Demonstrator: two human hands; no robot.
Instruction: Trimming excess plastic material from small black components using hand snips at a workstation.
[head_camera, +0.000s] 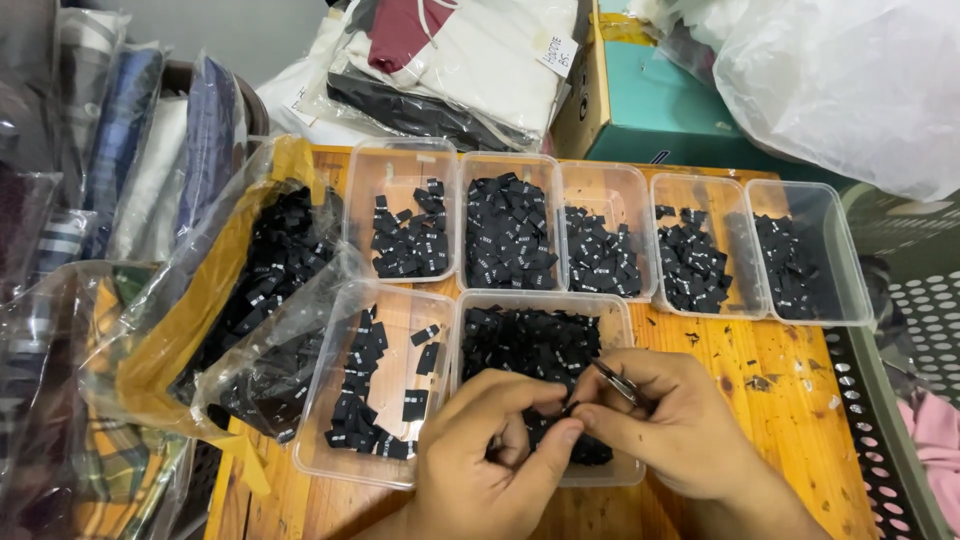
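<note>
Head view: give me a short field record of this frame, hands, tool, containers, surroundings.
surface: wooden table
left hand: pinches a small black label at the fingertips
right hand: holds small metal snips, tips at the label
near tray: clear plastic, under both hands, full of black labels
near-left tray: clear, partly filled with labels
back row: five clear trays, each holding black labels
left side: open plastic bag of more labels; bagged folded garments
behind: teal cardboard box
</note>
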